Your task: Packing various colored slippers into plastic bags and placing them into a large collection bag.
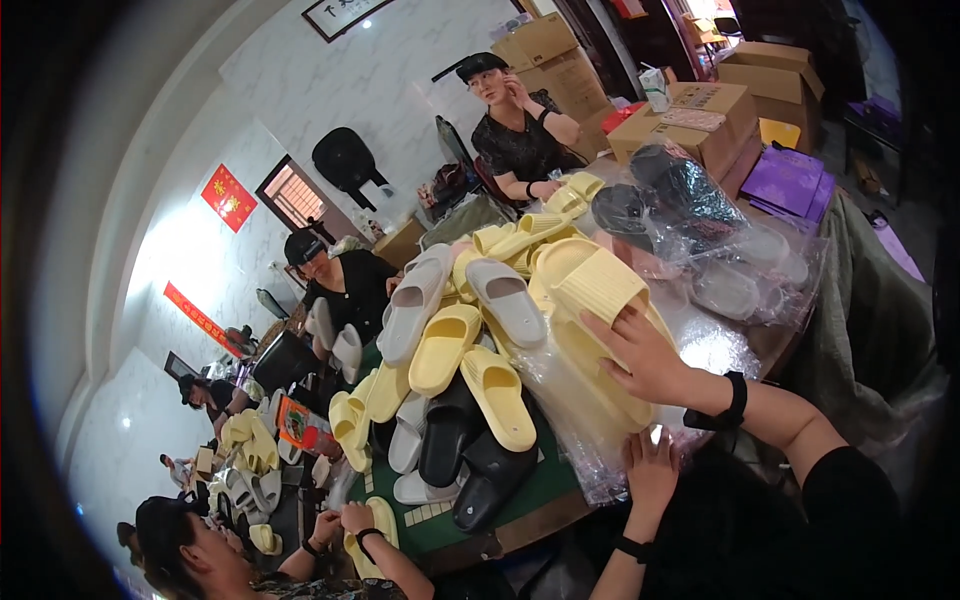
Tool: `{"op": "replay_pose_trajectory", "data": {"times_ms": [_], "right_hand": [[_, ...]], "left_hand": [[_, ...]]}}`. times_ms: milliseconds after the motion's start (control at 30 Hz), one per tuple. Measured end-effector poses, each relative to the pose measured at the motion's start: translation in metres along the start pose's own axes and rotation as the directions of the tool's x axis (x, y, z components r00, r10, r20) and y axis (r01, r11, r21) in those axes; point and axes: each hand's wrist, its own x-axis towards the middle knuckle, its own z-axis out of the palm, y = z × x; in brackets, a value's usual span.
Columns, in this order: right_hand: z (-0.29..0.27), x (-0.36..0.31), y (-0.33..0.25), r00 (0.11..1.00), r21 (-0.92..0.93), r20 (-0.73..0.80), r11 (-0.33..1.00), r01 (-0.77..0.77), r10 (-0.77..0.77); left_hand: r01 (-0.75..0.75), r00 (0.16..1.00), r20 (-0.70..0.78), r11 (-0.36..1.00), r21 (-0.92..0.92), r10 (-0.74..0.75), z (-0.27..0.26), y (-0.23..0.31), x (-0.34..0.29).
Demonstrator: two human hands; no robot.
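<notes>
A pair of pale yellow slippers (592, 285) lies at the right of the table, partly in clear plastic wrapping. Against the near slipper's strap and side, my right hand (645, 360) has its fingers curled, the thumb lower down. My left hand (651, 472) pinches the near edge of a clear plastic bag (590, 440) that lies beneath the slippers; some of its fingertips are hidden. To the left is a heap of loose slippers: yellow ones (443, 350), grey ones (416, 305) and black ones (450, 440).
Bagged dark slippers (690, 200) lie at the far right, beyond them a cardboard box (690, 120) and purple bags (790, 180). One person (525, 130) sits across the table, another (340, 280) at the far left. At the near left a co-worker's hands (345, 525) hold a yellow slipper.
</notes>
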Motion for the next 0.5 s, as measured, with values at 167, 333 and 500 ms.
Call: {"op": "replay_pose_trajectory", "data": {"times_ms": [167,333,500], "right_hand": [[-0.013,-0.001,-0.008,0.999,0.079,-0.017,0.996,-0.04,0.041],[-0.048,0.004,-0.022,0.989,0.094,-0.15,0.995,0.019,-0.004],[-0.052,0.004,-0.022,0.976,0.093,-0.209,0.995,-0.046,0.065]], "left_hand": [[-0.016,0.998,-0.065,1.0,0.009,0.016,0.001,0.0,-0.001],[0.023,0.997,0.071,1.0,0.003,-0.023,0.016,-0.007,-0.003],[0.033,0.999,0.036,0.996,0.079,-0.036,0.008,-0.001,-0.005]]}}
